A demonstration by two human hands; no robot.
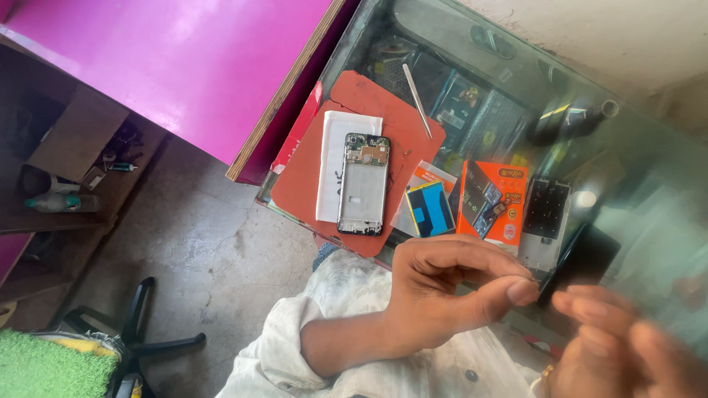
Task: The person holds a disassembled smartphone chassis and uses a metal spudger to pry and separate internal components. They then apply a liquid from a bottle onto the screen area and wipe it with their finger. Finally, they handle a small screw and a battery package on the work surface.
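Down at the lower right of the frame, a dark flat panel (582,258) — a phone part by its shape — lies on the glass counter (649,169), and both hands meet just in front of it. The left hand (442,287) curls over, thumb and forefinger tips pressed together as if pinching something too small to make out; the thumb tip sits right beside the panel's near corner, though I cannot tell whether it touches. The right hand (627,343) is blurred at the bottom right corner, its fingers loosely bent and slightly apart, holding nothing that shows.

Just above the hands lie an orange package (493,200), a small blue-and-yellow pack (430,209) and a black perforated plate (546,208). Further toward the middle of the frame, an opened phone frame (363,184) rests on a white sheet (332,166), both on a red-brown mat (310,184), with a thin metal tool (417,100) at the mat's upper edge. A magenta tabletop (184,66) fills the upper left — below it, grey floor (214,258).
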